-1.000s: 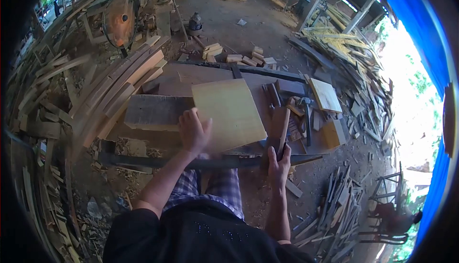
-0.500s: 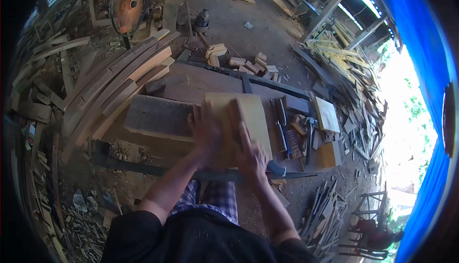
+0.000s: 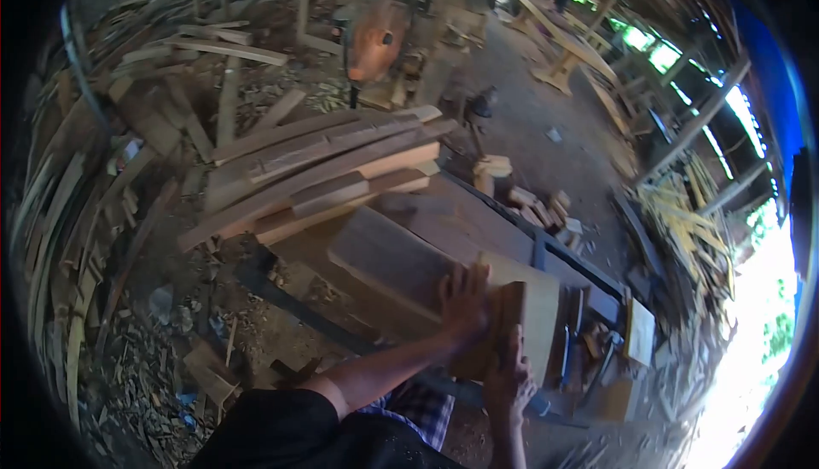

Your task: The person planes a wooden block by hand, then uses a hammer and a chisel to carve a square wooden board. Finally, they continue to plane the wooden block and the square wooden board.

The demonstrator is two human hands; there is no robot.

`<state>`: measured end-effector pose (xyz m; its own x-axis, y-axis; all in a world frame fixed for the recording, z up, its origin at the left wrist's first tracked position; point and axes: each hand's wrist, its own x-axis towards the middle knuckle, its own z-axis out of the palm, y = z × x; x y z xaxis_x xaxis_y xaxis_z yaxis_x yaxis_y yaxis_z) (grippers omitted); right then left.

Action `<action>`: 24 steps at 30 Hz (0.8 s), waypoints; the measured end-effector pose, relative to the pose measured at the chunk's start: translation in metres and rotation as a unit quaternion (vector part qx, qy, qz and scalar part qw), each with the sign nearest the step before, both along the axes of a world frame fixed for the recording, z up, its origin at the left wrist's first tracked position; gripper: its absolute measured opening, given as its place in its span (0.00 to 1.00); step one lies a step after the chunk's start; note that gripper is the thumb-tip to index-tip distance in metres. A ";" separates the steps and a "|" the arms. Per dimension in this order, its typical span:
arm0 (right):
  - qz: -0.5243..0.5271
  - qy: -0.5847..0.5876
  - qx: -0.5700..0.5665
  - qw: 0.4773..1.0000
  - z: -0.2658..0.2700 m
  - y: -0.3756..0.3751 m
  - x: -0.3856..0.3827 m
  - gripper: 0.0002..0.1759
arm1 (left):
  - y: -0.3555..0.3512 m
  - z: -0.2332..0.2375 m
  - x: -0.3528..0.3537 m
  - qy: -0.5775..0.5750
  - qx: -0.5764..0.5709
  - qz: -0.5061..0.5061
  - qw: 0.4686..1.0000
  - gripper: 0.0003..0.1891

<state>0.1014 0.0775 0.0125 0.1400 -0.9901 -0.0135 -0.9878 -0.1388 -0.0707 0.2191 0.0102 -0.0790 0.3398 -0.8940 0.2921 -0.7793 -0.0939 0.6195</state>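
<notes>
My left hand [image 3: 465, 303] lies with its fingers spread at the left edge of a pale, wide board [image 3: 539, 298]. A narrow brown wooden block [image 3: 509, 311] stands on that board, between my two hands. My right hand [image 3: 512, 377] is at the block's near end, with a finger stretched along it; its other fingers are blurred, and their hold on the block is unclear. A thick grey-brown timber [image 3: 388, 256] lies left of the board.
Long curved planks [image 3: 324, 158] are stacked to the left. Hand tools [image 3: 607, 354] and a wooden block [image 3: 621, 396] sit right of the board. Beyond are small wood blocks [image 3: 533, 205], an orange fan [image 3: 377, 43] and scrap heaps.
The camera view has swung left, so the bench and hands appear lower and farther right. Both hands stay by the board and the narrow block.
</notes>
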 end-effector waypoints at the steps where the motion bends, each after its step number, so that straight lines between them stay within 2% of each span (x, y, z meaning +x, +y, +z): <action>1: -0.001 -0.017 -0.006 1.000 -0.003 -0.014 0.002 0.40 | 0.001 0.006 0.001 -0.009 0.000 0.011 1.000 0.34; 3: 0.008 -0.039 -0.032 0.999 -0.010 -0.057 0.008 0.41 | 0.005 0.018 0.002 0.003 0.034 -0.003 0.999 0.34; 6: 0.013 -0.045 -0.059 0.997 -0.018 -0.141 0.038 0.40 | 0.005 0.012 0.002 -0.018 0.025 -0.004 1.000 0.32; 9: 0.005 -0.045 -0.057 0.997 -0.022 -0.174 0.050 0.39 | 0.001 0.003 -0.002 -0.013 -0.023 0.022 0.999 0.31; 13: 0.015 -0.044 -0.048 0.998 -0.014 -0.133 0.034 0.39 | 0.002 0.004 0.000 -0.005 -0.008 0.016 1.000 0.31; 19: -0.008 -0.024 -0.062 0.998 -0.004 0.007 -0.046 0.43 | 0.003 0.009 0.001 0.006 -0.027 0.016 0.999 0.33; 24: -0.021 -0.083 -0.043 0.995 0.003 0.020 -0.069 0.44 | 0.002 0.010 0.001 -0.026 -0.025 0.021 0.999 0.36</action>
